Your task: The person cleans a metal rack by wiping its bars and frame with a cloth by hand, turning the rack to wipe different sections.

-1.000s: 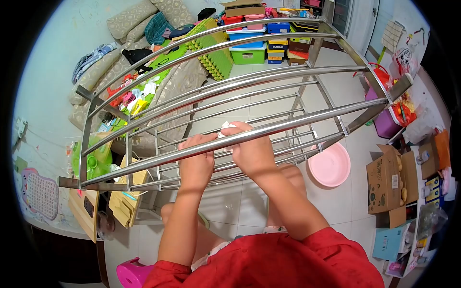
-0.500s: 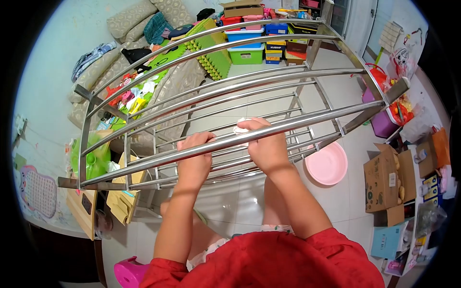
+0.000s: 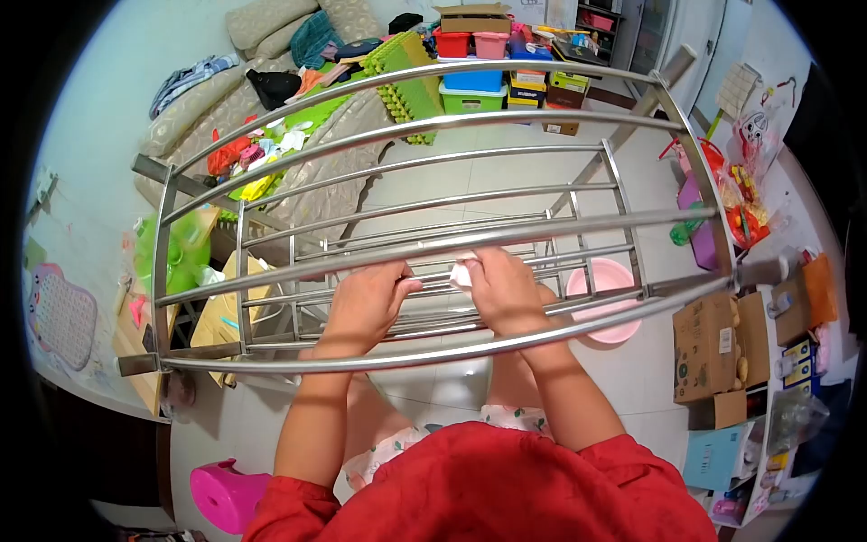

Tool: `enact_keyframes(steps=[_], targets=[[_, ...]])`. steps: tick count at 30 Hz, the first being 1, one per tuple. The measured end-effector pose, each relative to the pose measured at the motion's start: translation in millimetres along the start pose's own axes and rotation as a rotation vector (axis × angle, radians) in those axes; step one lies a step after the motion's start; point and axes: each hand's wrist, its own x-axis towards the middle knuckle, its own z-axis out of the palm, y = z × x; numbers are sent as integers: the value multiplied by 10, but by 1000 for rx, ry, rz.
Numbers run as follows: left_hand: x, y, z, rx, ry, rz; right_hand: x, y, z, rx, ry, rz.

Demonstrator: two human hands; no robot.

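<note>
Head view: right hand (image 3: 508, 289) pinched a bunched white cloth (image 3: 461, 275) between thumb and fingers, just under the long middle bar of the metal rack (image 3: 578, 227). Cloth was about midway along the rack, well in from its left and right ends; could not tell if it touched a bar. Left hand (image 3: 363, 305) was near the cloth, on its left side, fingers bent at the same middle bar, thumb out toward the cloth; could not tell if the fingers gripped the bar. Both forearms passed under the rack's near bar, red sleeves (image 3: 623, 461) behind them

Around it: pink basin (image 3: 616, 275) sat on the tiled floor (image 3: 646, 388), partly hidden by bars near the rack's right end. Open cardboard box (image 3: 703, 354) was farther right, light blue box (image 3: 712, 458) just nearer than that. Magenta stool (image 3: 224, 495) was at the floor's near left corner. Sofa (image 3: 339, 172) ran along the floor's far left edge, clothes on top; green bin (image 3: 473, 101) stood with stacked boxes at the far edge
</note>
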Motion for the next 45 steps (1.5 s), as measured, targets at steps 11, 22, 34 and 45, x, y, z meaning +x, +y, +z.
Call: enact_keyframes(steps=[11, 22, 34, 45], targets=[[-350, -121, 200, -94, 76, 40, -337, 188, 241, 359, -2, -24], [-278, -117, 304, -83, 105, 61, -388, 127, 122, 249, 33, -37], [-413, 125, 227, -270, -14, -141, -511, -163, 298, 70, -191, -10], [-435, 115, 132, -214, -36, -134, -513, -24, 5, 209, -253, -94]])
